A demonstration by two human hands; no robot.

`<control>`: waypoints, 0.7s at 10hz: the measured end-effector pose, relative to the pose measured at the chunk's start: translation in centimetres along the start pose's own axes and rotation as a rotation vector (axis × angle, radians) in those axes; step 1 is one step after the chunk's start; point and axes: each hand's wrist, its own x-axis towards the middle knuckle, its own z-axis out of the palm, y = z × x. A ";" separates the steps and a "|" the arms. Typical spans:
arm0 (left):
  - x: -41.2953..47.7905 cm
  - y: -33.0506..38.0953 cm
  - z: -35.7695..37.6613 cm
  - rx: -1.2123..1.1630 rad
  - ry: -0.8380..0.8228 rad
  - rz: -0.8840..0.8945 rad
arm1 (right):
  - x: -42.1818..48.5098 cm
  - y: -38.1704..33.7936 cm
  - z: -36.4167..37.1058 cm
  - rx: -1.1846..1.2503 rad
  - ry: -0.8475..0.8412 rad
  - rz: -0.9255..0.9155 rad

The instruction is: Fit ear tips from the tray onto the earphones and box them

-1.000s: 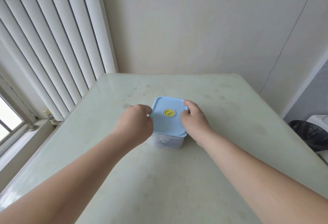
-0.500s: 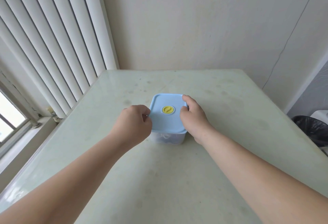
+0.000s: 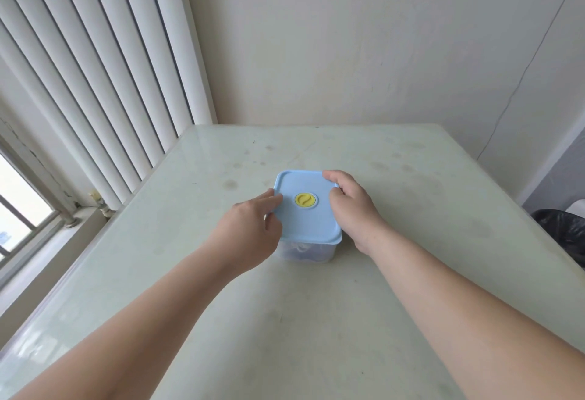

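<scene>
Pale green and glossy, the surface [image 3: 316, 320] fills most of the view, with white vertical slats [image 3: 104, 67] along its left side and a black bag [image 3: 566, 231] off its right edge. A clear plastic box [image 3: 308, 252] stands near the middle of the surface, closed by a light blue lid [image 3: 304, 225]; something whitish shows dimly through its near wall. The left hand [image 3: 243, 231] pinches the lid's left edge with curled fingers. The right hand [image 3: 354, 209] is clamped over the lid's right edge, one fingertip on the far right corner. A round yellow cap [image 3: 305, 200] sits in the lid between the two hands.
</scene>
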 end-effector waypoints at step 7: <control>0.7 2.1 0.2 0.136 -0.059 -0.089 | -5.4 -0.4 -2.2 -0.054 0.123 0.095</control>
